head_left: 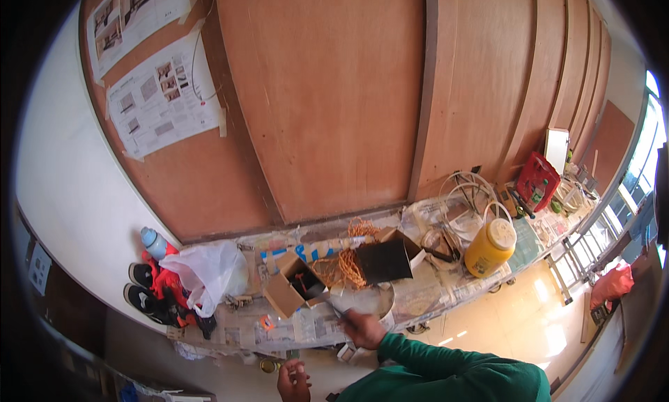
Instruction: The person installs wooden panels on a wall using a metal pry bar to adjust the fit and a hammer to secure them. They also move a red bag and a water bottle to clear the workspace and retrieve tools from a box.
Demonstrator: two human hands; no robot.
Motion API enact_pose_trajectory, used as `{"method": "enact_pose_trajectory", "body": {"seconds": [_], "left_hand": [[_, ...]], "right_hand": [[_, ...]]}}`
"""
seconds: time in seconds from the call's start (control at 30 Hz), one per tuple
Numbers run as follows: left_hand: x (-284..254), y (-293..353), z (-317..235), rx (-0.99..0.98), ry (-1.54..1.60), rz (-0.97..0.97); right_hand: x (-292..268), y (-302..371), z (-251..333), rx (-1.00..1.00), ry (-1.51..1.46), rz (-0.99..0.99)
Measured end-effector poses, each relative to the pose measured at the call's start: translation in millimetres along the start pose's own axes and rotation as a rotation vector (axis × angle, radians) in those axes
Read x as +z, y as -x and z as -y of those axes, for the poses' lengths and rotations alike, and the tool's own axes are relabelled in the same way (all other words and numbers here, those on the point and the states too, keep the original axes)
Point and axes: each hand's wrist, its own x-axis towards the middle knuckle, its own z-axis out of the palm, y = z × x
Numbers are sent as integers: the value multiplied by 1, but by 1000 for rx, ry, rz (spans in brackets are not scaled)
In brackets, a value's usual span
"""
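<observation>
My right hand (364, 330) is closed around a slim dark hand tool (337, 310), whose exact kind is too blurred to tell. It points toward an open cardboard box (284, 299) with dark contents at the front of the table. My left hand (294, 383) is lower, off the table's front edge, with its fingers curled. A small greenish piece shows at its fingertips; I cannot make out whether the hand holds it. A tangle of orange string (350, 268) and a black-flapped open box (385, 261) lie beyond my right hand.
A long table covered in newspaper (418, 301) runs along a wooden panel wall. On it are a white plastic bag (209, 271), a yellow jug (490, 248), coiled hose (465, 193) and a red case (538, 181). Dark shoes (143, 297) and a blue bottle (155, 243) stand left.
</observation>
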Motion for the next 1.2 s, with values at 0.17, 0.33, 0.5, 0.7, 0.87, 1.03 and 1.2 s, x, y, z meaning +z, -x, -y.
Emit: {"method": "enact_pose_trajectory", "body": {"seconds": [0.17,0.33,0.5,0.7,0.87,1.03,1.2], "left_hand": [[10,14,-64,-12,251,77],[18,12,-48,1,386,-105],[23,0,-11,58,455,-516],[48,-2,-18,-3,496,-676],[79,19,-49,5,360,-792],[97,49,-73,-117,215,-787],[101,65,-75,-181,188,-858]], "right_hand": [[34,22,59,-380,-71,653],[-14,-33,49,-509,32,379],[-179,-209,-70,-409,580,-733],[-375,-363,-172,324,799,-939],[-379,-421,-144,443,804,-930],[-333,-413,-111,304,514,-1217],[-343,-426,-162,-105,657,-1385]]}}
